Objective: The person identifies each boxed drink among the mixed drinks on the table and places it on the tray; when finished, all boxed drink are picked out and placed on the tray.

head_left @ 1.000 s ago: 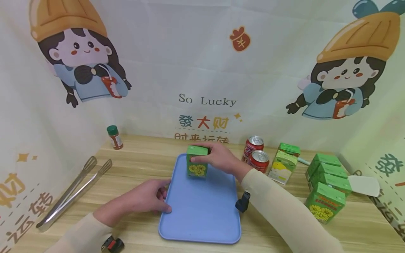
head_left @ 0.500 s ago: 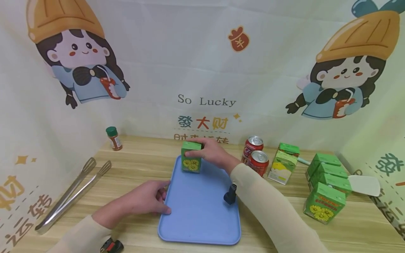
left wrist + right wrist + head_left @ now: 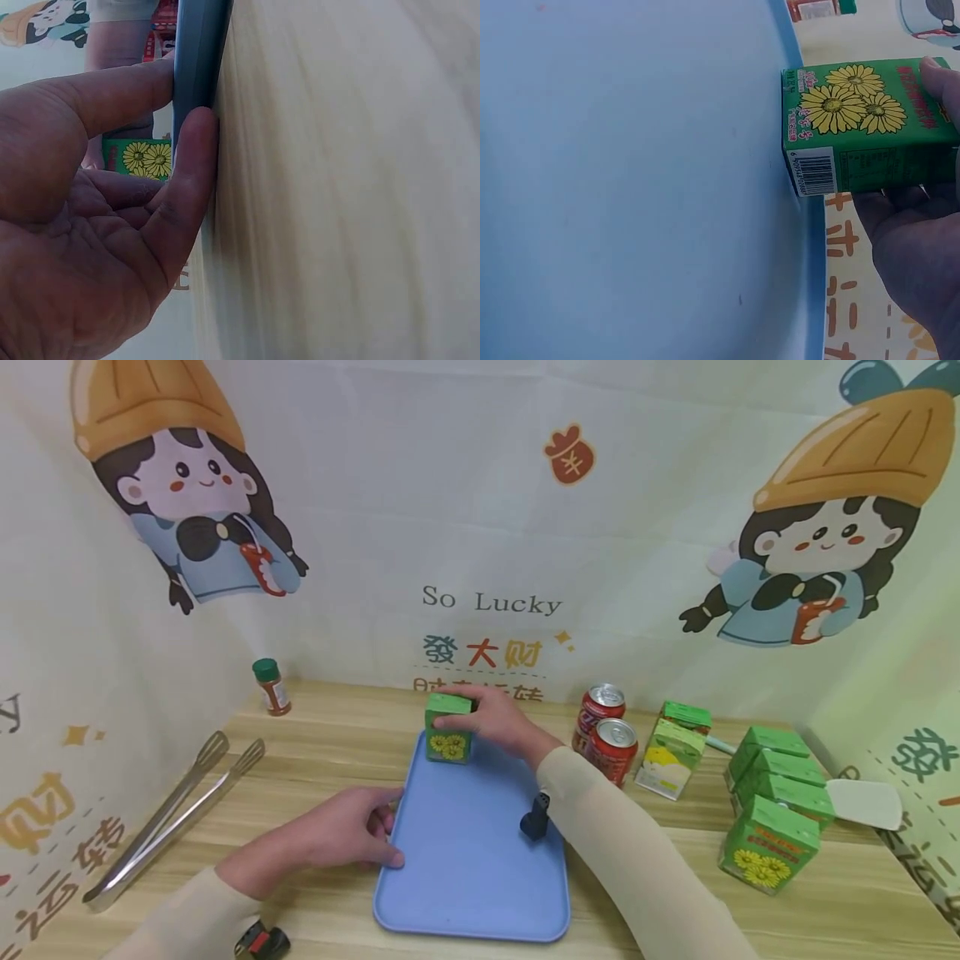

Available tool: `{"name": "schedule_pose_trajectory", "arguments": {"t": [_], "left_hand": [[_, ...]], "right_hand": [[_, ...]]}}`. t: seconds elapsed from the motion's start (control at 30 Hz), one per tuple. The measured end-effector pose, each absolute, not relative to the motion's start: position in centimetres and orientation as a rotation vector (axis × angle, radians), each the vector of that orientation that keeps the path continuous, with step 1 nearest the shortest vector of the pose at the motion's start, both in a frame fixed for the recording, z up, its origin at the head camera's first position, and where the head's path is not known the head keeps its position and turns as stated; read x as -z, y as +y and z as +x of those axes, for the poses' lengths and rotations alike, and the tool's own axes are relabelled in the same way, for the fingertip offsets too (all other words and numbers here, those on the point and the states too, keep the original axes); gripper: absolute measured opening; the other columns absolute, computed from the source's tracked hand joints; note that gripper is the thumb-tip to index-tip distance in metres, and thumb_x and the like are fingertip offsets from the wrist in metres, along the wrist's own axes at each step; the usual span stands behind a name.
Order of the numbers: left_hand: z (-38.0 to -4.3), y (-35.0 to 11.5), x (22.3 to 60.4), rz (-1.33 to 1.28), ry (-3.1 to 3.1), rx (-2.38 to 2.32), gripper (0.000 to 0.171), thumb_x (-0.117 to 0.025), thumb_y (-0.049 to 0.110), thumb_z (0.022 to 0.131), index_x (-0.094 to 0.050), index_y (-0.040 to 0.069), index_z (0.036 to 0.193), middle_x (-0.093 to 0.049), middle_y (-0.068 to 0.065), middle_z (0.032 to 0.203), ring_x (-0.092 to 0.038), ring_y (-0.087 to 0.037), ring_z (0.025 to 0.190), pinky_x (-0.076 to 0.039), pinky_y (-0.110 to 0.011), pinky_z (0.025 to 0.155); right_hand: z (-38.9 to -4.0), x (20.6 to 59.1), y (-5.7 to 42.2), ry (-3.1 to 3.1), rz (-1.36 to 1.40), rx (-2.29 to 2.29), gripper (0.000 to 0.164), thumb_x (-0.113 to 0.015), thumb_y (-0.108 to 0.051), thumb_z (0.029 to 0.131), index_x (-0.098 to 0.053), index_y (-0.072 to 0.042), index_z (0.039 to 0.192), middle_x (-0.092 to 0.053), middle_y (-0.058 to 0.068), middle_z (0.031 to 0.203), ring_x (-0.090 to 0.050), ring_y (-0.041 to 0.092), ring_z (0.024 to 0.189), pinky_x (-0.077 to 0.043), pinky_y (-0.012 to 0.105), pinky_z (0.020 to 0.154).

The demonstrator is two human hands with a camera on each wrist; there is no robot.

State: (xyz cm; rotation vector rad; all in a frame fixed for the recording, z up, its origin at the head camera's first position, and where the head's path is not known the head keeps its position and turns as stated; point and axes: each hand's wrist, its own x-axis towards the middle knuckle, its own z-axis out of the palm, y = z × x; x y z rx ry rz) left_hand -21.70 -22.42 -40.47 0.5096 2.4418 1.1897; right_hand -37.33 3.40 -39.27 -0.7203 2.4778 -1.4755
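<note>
My right hand (image 3: 491,718) grips a green drink carton (image 3: 448,746) with yellow flowers on its front. The carton stands upright at the far left corner of the blue tray (image 3: 472,860). In the right wrist view, the carton (image 3: 862,112) has its bottom end right at the tray's rim (image 3: 814,247), and the fingers wrap its top end. My left hand (image 3: 348,828) holds the tray's left rim between thumb and fingers. In the left wrist view one fingertip (image 3: 196,131) lies on the table side of the tray edge (image 3: 201,52).
Two red drink cans (image 3: 613,747) and two more cartons (image 3: 670,760) stand right of the tray. Several green cartons (image 3: 772,843) line up farther right, by a white spatula (image 3: 866,802). Metal tongs (image 3: 161,835) and a green-capped spice bottle (image 3: 272,687) are on the left.
My right hand has moved the green carton left and away from me, toward the tray's far left corner. The left hand stays at the tray's rim.
</note>
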Motion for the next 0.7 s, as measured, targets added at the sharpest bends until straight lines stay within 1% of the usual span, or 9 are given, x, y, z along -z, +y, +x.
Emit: {"name": "schedule_pose_trajectory", "arguments": {"t": [0.13,0.33,0.53,0.7], "left_hand": [[-21.8,-22.6,40.6,0.544,2.425,-1.214,0.104,-0.095,0.009,0.088,-0.030,-0.021,0.163,-0.066,-0.010,0.106,-0.068,-0.022,0.083,-0.063,-0.035,0.067],[-21.9,-22.8,40.8,0.559,2.411,-1.227,0.104,-0.095,0.010,0.087,-0.031,-0.022,0.162,-0.064,-0.010,0.106,-0.067,-0.023,0.087,-0.063,-0.035,0.068],[-22.0,-22.9,40.9,0.565,2.416,-1.214,0.104,-0.096,0.011,0.087,-0.031,-0.022,0.162,-0.064,-0.010,0.106,-0.066,-0.023,0.089,-0.062,-0.033,0.070],[-21.9,-23.0,41.0,0.557,2.406,-1.229,0.104,-0.096,0.010,0.087,-0.031,-0.022,0.163,-0.064,-0.010,0.106,-0.066,-0.022,0.089,-0.063,-0.035,0.070]], "right_hand": [[-37.6,39.3,3.2,2.479,-0.724,1.466,0.065,-0.092,-0.043,0.092,-0.071,-0.029,0.152,-0.073,0.001,0.133,-0.067,0.024,0.117,-0.052,0.052,0.106],[-38.0,39.4,3.1,2.474,-0.744,1.466,0.065,-0.091,-0.040,0.094,-0.070,-0.029,0.153,-0.072,0.003,0.134,-0.067,0.025,0.117,-0.052,0.051,0.106],[-38.5,39.6,3.0,2.478,-0.759,1.447,0.066,-0.092,-0.044,0.093,-0.070,-0.030,0.154,-0.071,0.001,0.138,-0.067,0.024,0.118,-0.051,0.051,0.107],[-38.8,39.6,2.7,2.452,-0.775,1.448,0.067,-0.092,-0.043,0.093,-0.069,-0.030,0.154,-0.071,0.000,0.140,-0.066,0.024,0.119,-0.050,0.052,0.108]]}}
